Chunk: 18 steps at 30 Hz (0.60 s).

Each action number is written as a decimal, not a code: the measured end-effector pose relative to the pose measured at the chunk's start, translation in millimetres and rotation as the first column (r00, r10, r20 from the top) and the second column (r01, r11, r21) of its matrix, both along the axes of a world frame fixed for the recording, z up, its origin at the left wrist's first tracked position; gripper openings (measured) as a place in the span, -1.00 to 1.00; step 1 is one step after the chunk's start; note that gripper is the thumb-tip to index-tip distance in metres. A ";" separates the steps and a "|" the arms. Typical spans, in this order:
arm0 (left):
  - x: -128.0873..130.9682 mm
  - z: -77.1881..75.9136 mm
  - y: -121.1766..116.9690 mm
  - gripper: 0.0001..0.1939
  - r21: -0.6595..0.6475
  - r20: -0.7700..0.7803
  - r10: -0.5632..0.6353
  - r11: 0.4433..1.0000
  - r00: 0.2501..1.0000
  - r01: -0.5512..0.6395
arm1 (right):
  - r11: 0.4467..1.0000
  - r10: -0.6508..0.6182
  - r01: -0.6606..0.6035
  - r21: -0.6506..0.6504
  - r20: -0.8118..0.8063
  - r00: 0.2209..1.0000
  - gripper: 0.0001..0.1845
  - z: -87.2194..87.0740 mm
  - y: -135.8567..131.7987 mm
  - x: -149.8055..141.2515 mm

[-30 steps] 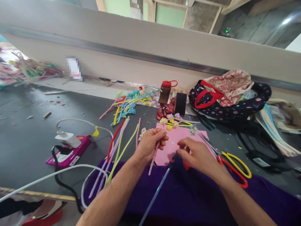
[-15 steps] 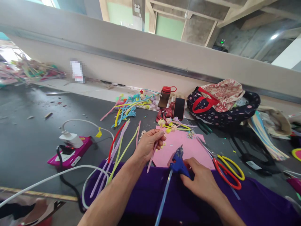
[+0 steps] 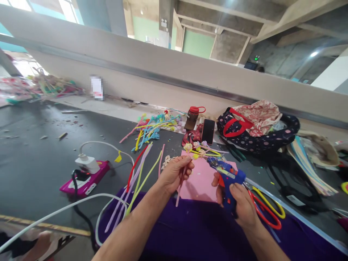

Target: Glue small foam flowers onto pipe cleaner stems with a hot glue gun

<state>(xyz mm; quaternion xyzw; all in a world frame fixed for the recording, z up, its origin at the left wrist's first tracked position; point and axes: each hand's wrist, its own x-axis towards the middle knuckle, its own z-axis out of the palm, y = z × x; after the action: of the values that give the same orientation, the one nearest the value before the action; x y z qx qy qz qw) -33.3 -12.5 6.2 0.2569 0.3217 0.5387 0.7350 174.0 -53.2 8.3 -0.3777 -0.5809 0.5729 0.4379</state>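
From the head camera, the left hand (image 3: 174,173) pinches a pink fuzzy stick (image 3: 181,183) between thumb and fingers. The stick hangs down toward the purple cloth (image 3: 190,232), so its top end is up where the hand can work on it.

The right hand (image 3: 241,203) is wrapped tight around the handle of a blue glue gun (image 3: 227,177). The gun's tip points left and a bit far, toward the top of the pink stick, close to it but not touching. That looks like a good way to aim glue at that end.

Under both hands lies a pink sheet (image 3: 202,181) on the dark table (image 3: 32,163). Just right of the gun are scissors (image 3: 265,206) with red and yellow handles. To the left lie more long fuzzy sticks (image 3: 136,174). Farther off stand a brown bottle (image 3: 191,117), a phone (image 3: 208,131) and a spotted bag (image 3: 261,132).
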 end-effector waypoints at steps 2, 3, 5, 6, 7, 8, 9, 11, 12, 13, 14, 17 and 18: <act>0.3 0.3 -1.2 -0.81 -0.016 0.071 -0.023 1.000 0.997 0.024 | 0.995 -0.002 0.000 0.096 0.026 1.000 -0.54 6.6 4.0 -7.1; 0.6 0.5 -1.7 -0.81 -0.018 0.100 -0.029 0.999 0.995 0.031 | 0.991 -0.001 -0.004 0.133 0.035 0.999 -0.52 8.3 5.3 -10.5; 1.2 1.2 -2.7 -0.82 -0.019 0.143 -0.034 0.999 0.989 0.038 | 0.986 0.003 -0.012 0.163 0.054 0.999 -0.51 8.5 5.9 -16.3; 1.6 1.7 -3.2 -0.81 -0.022 0.161 -0.035 0.999 0.986 0.039 | 0.986 0.006 -0.017 0.165 0.066 0.998 -0.50 7.4 5.2 -18.4; 2.1 2.1 -3.5 -0.81 -0.027 0.175 -0.034 0.999 0.984 0.040 | 0.986 0.009 -0.021 0.166 0.076 0.997 -0.50 5.8 3.9 -19.7; 2.7 2.4 -3.8 -0.81 -0.033 0.183 -0.035 0.999 0.983 0.041 | 0.985 0.011 -0.025 0.170 0.085 0.996 -0.49 4.1 2.2 -20.2; 3.3 2.6 -4.1 -0.81 -0.036 0.185 -0.039 0.998 0.982 0.047 | 0.984 0.013 -0.029 0.176 0.096 0.995 -0.48 2.8 0.1 -19.7; 4.7 2.4 -4.4 -0.81 -0.028 0.173 -0.059 0.998 0.983 0.065 | 0.980 0.011 -0.036 0.194 0.129 0.992 -0.45 1.8 -4.1 -16.3; 5.5 2.0 -4.5 -0.80 -0.016 0.162 -0.070 0.997 0.984 0.073 | 0.980 0.012 -0.042 0.196 0.153 0.988 -0.43 2.2 -6.0 -13.8; 6.3 1.5 -4.5 -0.80 0.000 0.152 -0.079 0.997 0.985 0.080 | 0.979 0.010 -0.045 0.198 0.175 0.985 -0.41 2.9 -7.5 -11.2; 7.1 1.0 -4.4 -0.80 0.015 0.140 -0.088 0.996 0.986 0.087 | 0.979 0.010 -0.049 0.197 0.194 0.981 -0.40 3.6 -8.5 -8.7; 9.3 -0.8 -4.5 -0.80 0.040 0.097 -0.105 0.994 0.990 0.102 | 0.977 0.013 -0.055 0.204 0.203 0.979 -0.42 3.8 -8.8 -3.7; 10.0 -1.2 -4.6 -0.79 0.042 0.083 -0.108 0.994 0.991 0.105 | 0.977 0.015 -0.056 0.207 0.192 0.981 -0.44 2.9 -8.3 -3.1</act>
<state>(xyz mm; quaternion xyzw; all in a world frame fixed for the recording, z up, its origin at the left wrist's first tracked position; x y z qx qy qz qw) -23.3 -17.1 5.0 0.2642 0.2658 0.5150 0.7709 170.9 -61.5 11.2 -0.3712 -0.6842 0.4770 0.4081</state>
